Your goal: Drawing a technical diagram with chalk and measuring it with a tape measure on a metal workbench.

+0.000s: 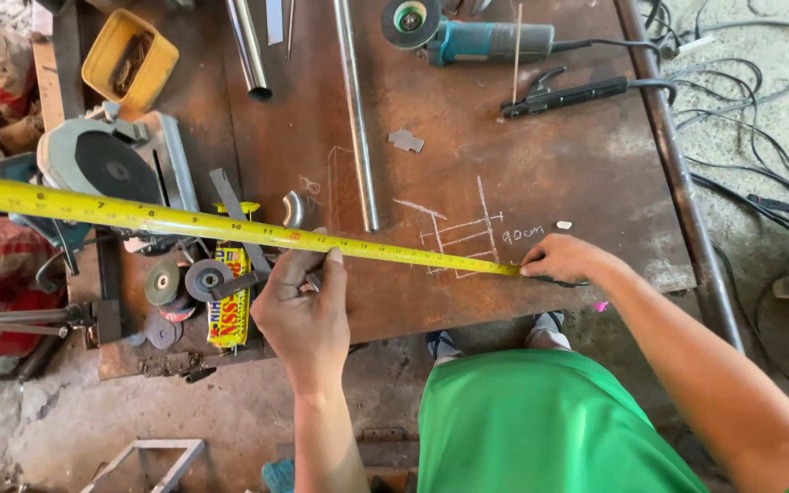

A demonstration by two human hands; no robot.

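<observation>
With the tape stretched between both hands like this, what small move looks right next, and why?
Probably mark at the left hand: the right hand pins the tape measure end, the blade runs taut and the left fingers pinch a small piece against it.

This is a metalworking or welding workshop. A rusty steel bench bears chalk sketches drawn straight on its plate. On it lie an angle grinder, a welding electrode holder, steel tubes, a chop saw and loose grinding discs. Black cables trail over the rough concrete floor beside it.
</observation>
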